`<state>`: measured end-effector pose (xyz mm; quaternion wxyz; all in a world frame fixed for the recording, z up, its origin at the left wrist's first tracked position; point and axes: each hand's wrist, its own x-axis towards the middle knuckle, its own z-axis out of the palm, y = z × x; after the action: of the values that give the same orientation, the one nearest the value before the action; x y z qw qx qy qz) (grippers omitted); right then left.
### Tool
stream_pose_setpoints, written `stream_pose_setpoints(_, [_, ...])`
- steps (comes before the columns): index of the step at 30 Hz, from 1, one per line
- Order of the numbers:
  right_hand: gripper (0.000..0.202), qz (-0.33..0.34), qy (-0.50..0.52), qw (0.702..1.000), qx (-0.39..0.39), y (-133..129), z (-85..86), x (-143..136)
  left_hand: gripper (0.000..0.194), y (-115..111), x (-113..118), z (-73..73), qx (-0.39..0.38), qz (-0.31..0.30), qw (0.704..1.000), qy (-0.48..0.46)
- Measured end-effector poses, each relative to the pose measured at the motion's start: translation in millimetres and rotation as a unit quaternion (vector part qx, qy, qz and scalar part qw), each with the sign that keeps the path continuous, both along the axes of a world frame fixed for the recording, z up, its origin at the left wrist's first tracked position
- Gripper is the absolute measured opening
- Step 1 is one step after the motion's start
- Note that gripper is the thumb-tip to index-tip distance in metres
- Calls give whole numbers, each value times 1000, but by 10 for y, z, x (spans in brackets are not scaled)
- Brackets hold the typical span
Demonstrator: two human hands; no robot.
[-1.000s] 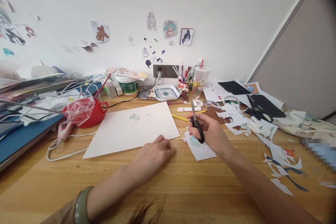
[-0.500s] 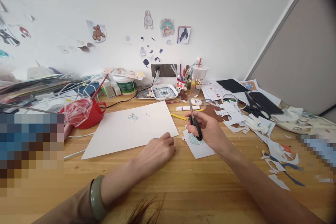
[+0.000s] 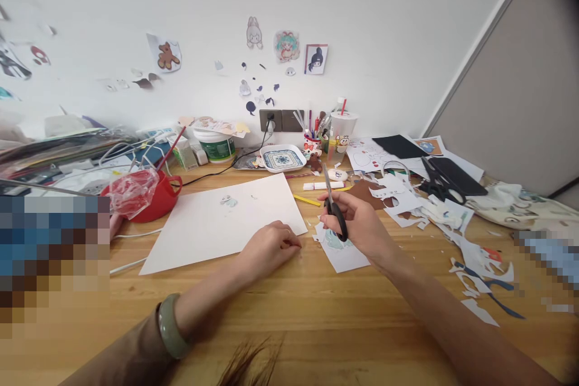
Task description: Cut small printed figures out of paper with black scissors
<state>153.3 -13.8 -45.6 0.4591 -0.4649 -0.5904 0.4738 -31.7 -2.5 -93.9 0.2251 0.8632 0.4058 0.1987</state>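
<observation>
My right hand (image 3: 362, 226) grips black-handled scissors (image 3: 337, 217), blades pointing up and away from me. Partly under that hand lies a small white paper (image 3: 346, 260) with a pale green drawing. My left hand (image 3: 271, 247) rests at the lower right edge of a large white sheet (image 3: 190, 232), thumb and index finger pinched together over the wood. Whatever is in the pinch, if anything, is too small to make out. Small pale green cutout pieces (image 3: 229, 200) lie near the top of the large sheet.
Paper scraps (image 3: 407, 196) and a second pair of scissors (image 3: 441, 184) lie to the right. A red pot (image 3: 154, 208) with plastic wrap stands left. Behind are a patterned tray (image 3: 283, 158), a lidded cup (image 3: 341, 132) and a white marker (image 3: 316, 186).
My left hand has turned and shifted slightly left, its fingertips now showing in a pinch beside the sheet. My right hand keeps the scissors almost still.
</observation>
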Motion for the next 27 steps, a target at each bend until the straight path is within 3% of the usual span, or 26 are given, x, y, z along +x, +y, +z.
stream_pose_setpoints(4, [28,-1,4,1000,0,-6,7,-3,19,-64,-31,41,50,-63,995,61])
stream_pose_setpoints(8, [27,2,10,1000,-9,-20,21,-15,24,-188,-67,70,143,-81,974,154])
stream_pose_setpoints(12, [28,8,17,1000,-12,-21,20,-20,23,-375,-106,98,179,-101,954,218])
stream_pose_setpoints(17, [29,9,22,1000,-7,-12,0,-21,20,-776,-218,191,134,-115,962,208])
stream_pose_setpoints(19, [28,7,23,1000,-6,-11,-4,-26,26,-935,-291,204,139,-132,961,199])
stream_pose_setpoints(23, [27,18,32,999,-12,-14,-6,-29,42,-1150,-427,98,254,-145,943,159])
stream_pose_setpoints(27, [27,23,31,999,-6,-11,-17,-19,26,-1264,-473,-95,340,-95,932,88])
